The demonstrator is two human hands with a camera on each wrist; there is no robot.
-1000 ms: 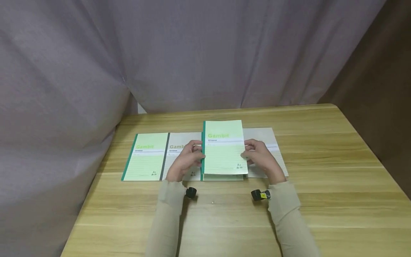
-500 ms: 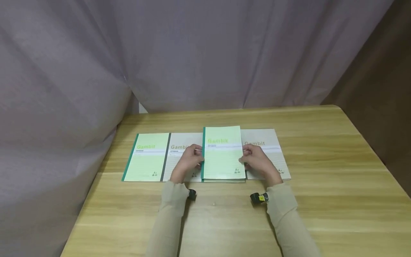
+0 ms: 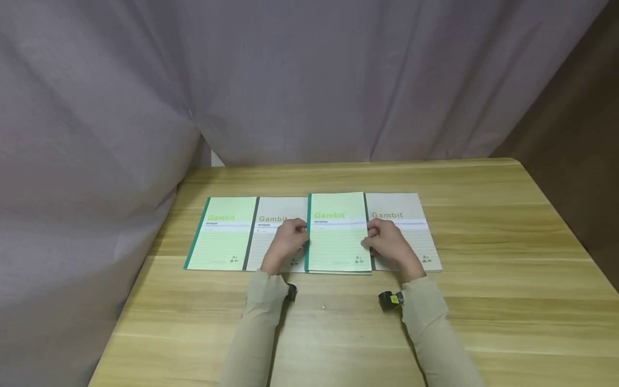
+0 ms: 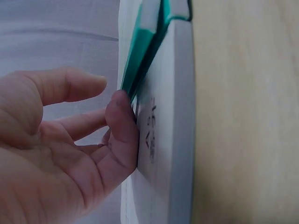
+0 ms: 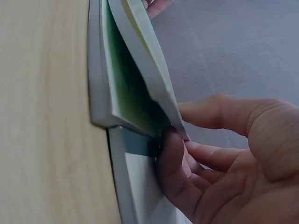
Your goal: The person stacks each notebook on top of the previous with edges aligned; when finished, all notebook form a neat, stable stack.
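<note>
**4 "Gambit" notebooks in a row**

I see my left hand (image 3: 285, 244) and right hand (image 3: 389, 244) pinching the side edges of the green notebook (image 3: 337, 236), which sits third from left on the bench (image 3: 483, 301), partly lifted.

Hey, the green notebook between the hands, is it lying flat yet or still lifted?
Still slightly lifted. The wrist views show the green notebook tilted above the stack, with the left hand and right hand pinching its edges.

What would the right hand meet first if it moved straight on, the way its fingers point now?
Probably the green notebook: the right hand already touches its edge, fingers pointing leftward.
</note>
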